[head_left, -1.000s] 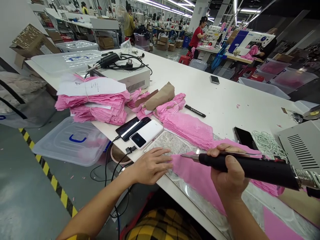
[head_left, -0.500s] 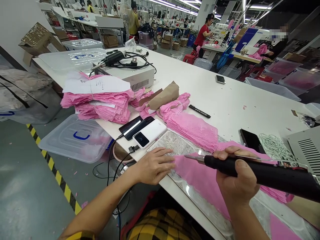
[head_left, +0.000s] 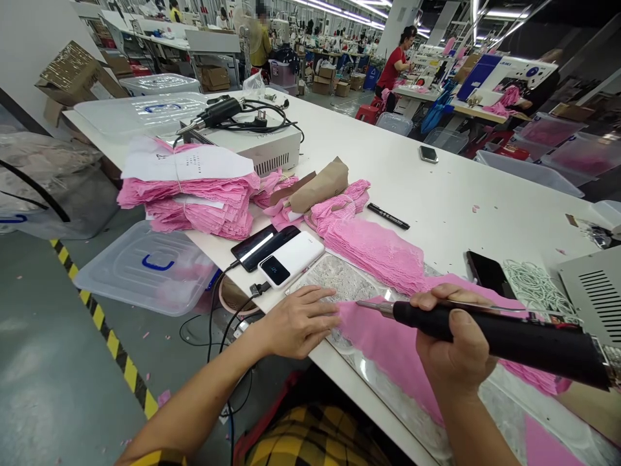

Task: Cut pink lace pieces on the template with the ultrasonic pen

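Observation:
My right hand [head_left: 456, 343] is closed around a black hand-held cutting tool [head_left: 495, 333] whose metal tip [head_left: 371, 306] points left over a strip of pink lace [head_left: 388, 340]. The lace lies on a glass plate [head_left: 334, 278] at the near edge of the white table [head_left: 436, 194]. My left hand [head_left: 298, 321] rests flat on the left end of that lace, fingers stretched out, just below the tool's tip. A stack of pink lace pieces [head_left: 376, 252] sits right behind the plate.
Bundles of pink fabric [head_left: 194, 200] with a paper sheet lie at the left. A white power bank [head_left: 291, 259] and phone [head_left: 259, 246] sit near my left hand. Another phone [head_left: 488, 273], a black marker [head_left: 388, 217], white control boxes [head_left: 257, 145] and a plastic bin [head_left: 145, 268] are around.
The tool's tip has edged slightly left along the lace. My left hand has stayed flat in the same place.

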`<state>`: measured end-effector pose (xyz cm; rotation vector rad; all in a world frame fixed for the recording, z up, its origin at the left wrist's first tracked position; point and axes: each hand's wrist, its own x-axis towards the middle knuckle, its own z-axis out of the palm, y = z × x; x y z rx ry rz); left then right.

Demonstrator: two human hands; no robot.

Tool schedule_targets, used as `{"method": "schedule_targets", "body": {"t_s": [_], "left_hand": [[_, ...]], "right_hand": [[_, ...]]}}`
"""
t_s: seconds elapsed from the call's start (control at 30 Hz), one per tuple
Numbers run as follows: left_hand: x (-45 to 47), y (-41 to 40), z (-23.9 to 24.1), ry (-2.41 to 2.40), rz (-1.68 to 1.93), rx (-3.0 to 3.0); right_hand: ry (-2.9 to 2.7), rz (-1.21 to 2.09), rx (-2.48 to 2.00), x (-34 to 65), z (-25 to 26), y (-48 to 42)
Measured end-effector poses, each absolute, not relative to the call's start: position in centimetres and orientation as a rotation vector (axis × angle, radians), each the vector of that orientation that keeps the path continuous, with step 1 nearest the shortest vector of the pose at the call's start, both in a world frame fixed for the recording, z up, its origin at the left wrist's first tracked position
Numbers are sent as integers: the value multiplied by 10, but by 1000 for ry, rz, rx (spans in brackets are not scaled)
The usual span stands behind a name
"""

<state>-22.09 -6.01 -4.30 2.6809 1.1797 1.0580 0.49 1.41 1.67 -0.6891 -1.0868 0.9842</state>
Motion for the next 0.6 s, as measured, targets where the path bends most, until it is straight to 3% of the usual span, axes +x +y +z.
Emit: {"method": "schedule_targets", "body": {"t_s": [0.23,0.47,0.6], "left_hand": [[-221,-58,-45,1121,1175,2640],[-227,-56,-47,1229,1548,2380],[-229,-57,-43,1085,1517,2389]], "right_hand": [[-1108,970,-682,1,17,14],[-996,933,-762,18,31,14],[-868,855,-817,35,38,13]]}}
